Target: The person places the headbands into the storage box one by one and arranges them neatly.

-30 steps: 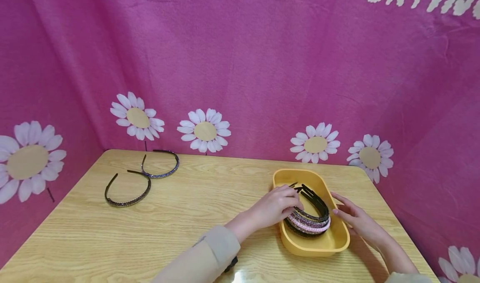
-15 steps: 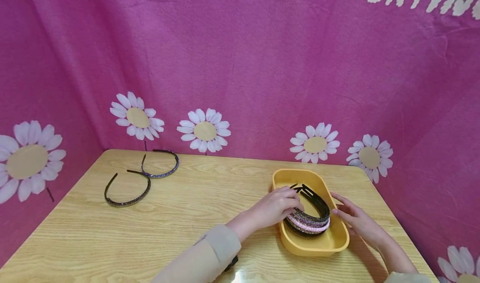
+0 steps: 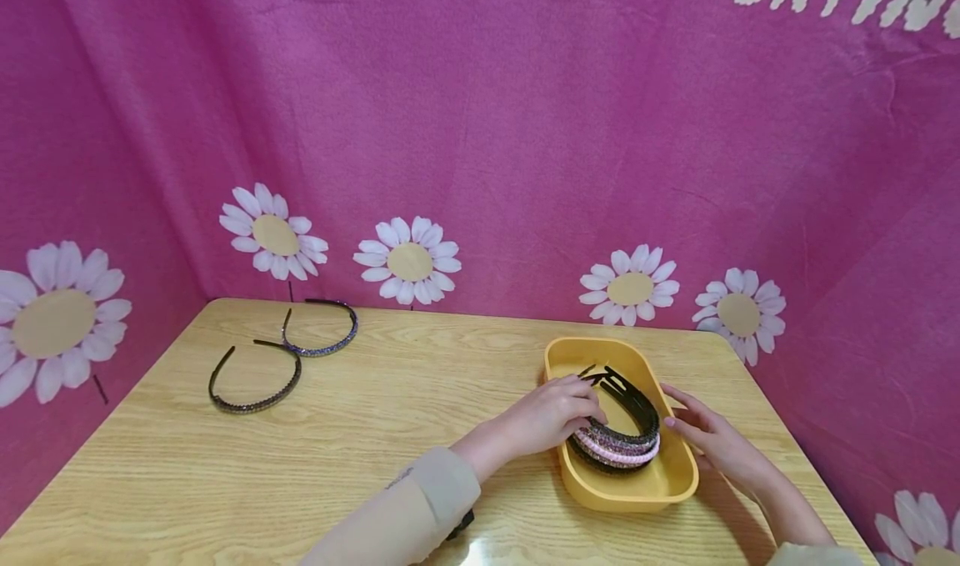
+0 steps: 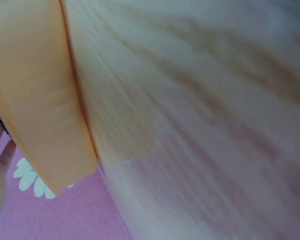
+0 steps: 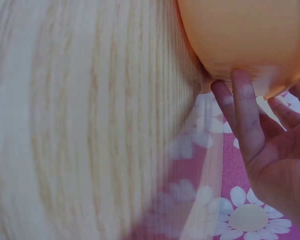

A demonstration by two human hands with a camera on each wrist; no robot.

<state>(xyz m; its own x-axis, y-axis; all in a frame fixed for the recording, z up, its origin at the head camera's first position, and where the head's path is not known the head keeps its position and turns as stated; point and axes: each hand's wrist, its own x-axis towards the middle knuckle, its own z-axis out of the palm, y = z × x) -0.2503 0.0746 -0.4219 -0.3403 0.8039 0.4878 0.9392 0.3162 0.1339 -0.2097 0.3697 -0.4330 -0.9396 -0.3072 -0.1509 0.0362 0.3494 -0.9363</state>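
Note:
A yellow plastic bin (image 3: 622,501) stands toward the table's right side, with several headbands stacked inside. Among them are a pink one (image 3: 632,459) and sparkly dark ones (image 3: 639,438), their black tips pointing to the back. My left hand (image 3: 551,414) reaches over the bin's left rim, its curled fingers gripping the left side of the stacked headbands; the fingertips are partly hidden. Only a sliver of that hand shows in the left wrist view, beside a dark beaded band (image 4: 3,128). Against the bin's right outer wall rests my right hand (image 3: 716,445), fingers extended, as the right wrist view confirms.
At the table's far left lie two separate headbands: a dark one (image 3: 257,406) and a bluish-purple sparkly one (image 3: 324,351) behind it. A small black object (image 3: 461,526) pokes out from under the left sleeve. Pink daisy-print fabric (image 3: 510,132) surrounds the wooden table (image 3: 360,416).
Inside the bin, the upper dark headbands have shifted very slightly under the left hand. Both hands and the bin stay essentially in place.

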